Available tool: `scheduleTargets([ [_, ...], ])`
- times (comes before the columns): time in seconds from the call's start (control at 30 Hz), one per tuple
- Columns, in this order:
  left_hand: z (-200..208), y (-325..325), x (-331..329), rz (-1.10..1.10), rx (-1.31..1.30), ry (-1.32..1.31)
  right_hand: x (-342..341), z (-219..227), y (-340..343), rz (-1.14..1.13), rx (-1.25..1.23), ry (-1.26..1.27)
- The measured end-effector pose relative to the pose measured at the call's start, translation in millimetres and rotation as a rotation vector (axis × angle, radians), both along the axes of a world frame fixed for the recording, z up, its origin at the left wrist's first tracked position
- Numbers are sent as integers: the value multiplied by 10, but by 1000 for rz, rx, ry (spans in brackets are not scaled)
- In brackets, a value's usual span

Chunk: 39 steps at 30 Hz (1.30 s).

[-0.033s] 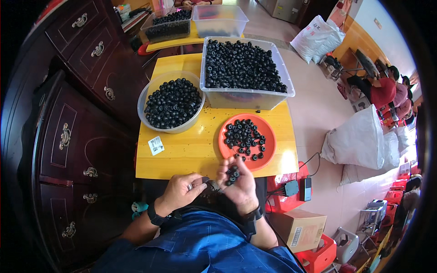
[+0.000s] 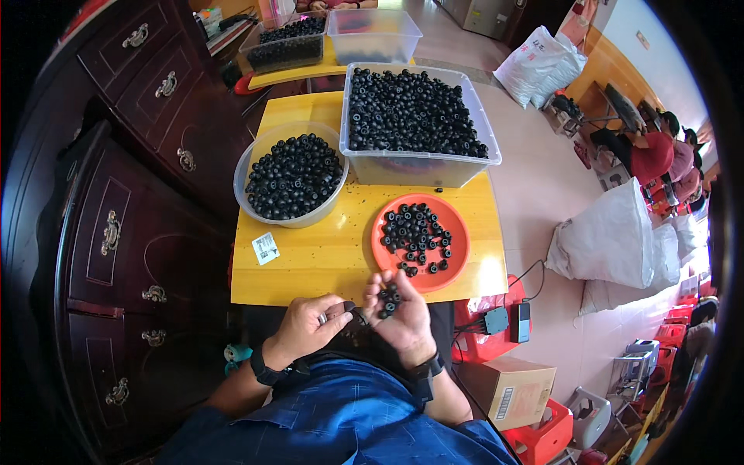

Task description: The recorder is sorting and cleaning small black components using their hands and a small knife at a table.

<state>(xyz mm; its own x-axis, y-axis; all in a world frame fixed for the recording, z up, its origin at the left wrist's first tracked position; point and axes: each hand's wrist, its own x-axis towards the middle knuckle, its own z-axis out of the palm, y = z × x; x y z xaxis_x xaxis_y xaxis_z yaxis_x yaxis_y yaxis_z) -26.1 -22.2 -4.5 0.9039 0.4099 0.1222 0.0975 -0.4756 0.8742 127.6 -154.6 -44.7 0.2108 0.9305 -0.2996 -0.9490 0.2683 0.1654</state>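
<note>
My left hand (image 2: 310, 325) pinches a small dark piece (image 2: 350, 308) between thumb and fingertips, over my lap; its exact kind is too small to tell. My right hand (image 2: 403, 319), palm up with curled fingers, cups several small black ring-like plastic parts (image 2: 388, 299). Its fingertips are close to the near rim of a red-orange round plate (image 2: 460, 246). More of the same black parts (image 2: 418, 232) lie scattered on that plate. Behind it stands a large clear rectangular bin (image 2: 418, 168) full of such parts, and to its left a round clear tub (image 2: 243, 186) holds more.
The yellow table (image 2: 310, 263) carries a white label (image 2: 265, 248) and one loose black part (image 2: 439, 190). Dark drawers (image 2: 116, 294) flank the left. At right are a red stool with a battery pack (image 2: 521, 322), a cardboard box (image 2: 511, 391) and white sacks (image 2: 604, 240); other people sit beyond.
My right hand has shifted slightly down and left, toward the left hand, with the black parts in its palm. The left hand stays nearly in place.
</note>
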Motion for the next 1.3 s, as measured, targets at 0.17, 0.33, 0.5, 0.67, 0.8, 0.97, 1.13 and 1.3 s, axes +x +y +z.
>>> scheduleTargets([
  [0.17,252,-157,12,2,-29,-16,-241,-146,127,16,-29,-36],
  [0.33,95,-200,10,24,249,12,-386,-129,189,45,25,-31],
  [0.5,109,-205,-15,76,231,16,-385,-176,203,41,94,-50],
  [0.67,185,-95,49,191,146,-135,-386,-74,188,80,-250,-185],
  [0.8,126,5,7,162,186,-87,-430,67,159,208,-278,-475],
  [0.97,122,42,-24,136,166,-78,-413,-3,147,299,-187,-690],
  [1.13,152,93,-46,98,119,-50,-310,-47,152,419,-100,-656],
  [1.3,127,51,-43,127,0,-120,-365,-53,196,381,-87,-568],
])
